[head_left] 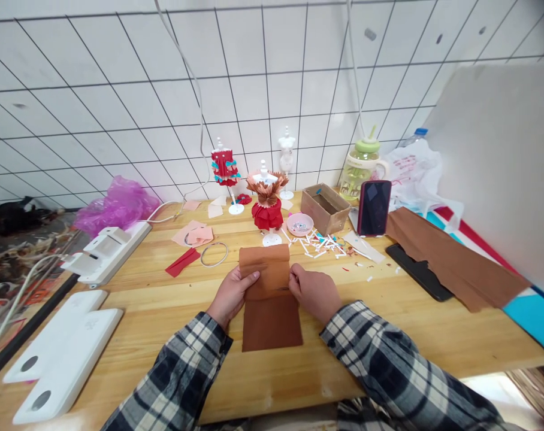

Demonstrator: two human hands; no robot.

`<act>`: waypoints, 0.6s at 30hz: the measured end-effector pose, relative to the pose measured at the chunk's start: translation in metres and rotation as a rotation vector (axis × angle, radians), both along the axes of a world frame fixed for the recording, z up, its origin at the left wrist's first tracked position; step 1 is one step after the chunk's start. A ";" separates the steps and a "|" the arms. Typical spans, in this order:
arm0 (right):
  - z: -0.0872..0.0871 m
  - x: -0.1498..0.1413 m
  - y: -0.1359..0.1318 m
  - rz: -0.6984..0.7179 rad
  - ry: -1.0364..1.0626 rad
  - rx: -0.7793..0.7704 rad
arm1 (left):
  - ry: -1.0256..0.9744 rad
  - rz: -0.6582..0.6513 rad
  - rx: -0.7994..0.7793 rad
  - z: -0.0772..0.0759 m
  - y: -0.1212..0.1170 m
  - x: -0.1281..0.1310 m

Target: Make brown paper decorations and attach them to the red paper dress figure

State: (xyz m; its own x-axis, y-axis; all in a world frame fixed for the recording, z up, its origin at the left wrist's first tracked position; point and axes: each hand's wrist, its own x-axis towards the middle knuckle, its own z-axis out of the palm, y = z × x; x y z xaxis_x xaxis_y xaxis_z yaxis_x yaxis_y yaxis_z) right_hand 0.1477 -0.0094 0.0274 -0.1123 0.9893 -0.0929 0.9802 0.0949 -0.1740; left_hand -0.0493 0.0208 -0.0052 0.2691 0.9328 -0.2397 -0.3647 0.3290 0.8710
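The left hand (pixel 230 294) grips the left edge of the brown crepe paper (pixel 266 275), thumb on top; the right hand (pixel 317 293) pinches its right edge with curled fingers. The paper lies between the hands in the near middle of the table (pixel 155 311), its lighter folded part far and its darker, straight-edged part near. Its far edge sits just beside the white foot of the dress form (pixel 266 215) in red and brown ruffles; whether they touch, I cannot tell. A metal ring (pixel 214 266) and a folded red piece (pixel 183 262) lie left of that edge, white sticks (pixel 321 244) to its far right. Wood shows between the left forearm and the power strip (pixel 114 260), and from the right hand to the black flat case (pixel 418 272). A strip of wood also runs between the paper's near edge and the table's near edge
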 end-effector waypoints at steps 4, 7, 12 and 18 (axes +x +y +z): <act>-0.001 -0.001 0.000 0.002 0.015 -0.009 | -0.002 -0.001 -0.007 0.000 0.000 -0.001; -0.002 -0.001 -0.001 -0.003 0.016 -0.007 | 0.001 0.001 -0.006 0.000 0.000 -0.001; -0.002 -0.003 0.000 0.002 0.016 0.015 | 0.010 0.002 -0.004 0.000 0.000 0.001; -0.003 -0.006 0.001 0.015 0.006 0.022 | 0.023 -0.004 0.008 -0.001 -0.001 0.002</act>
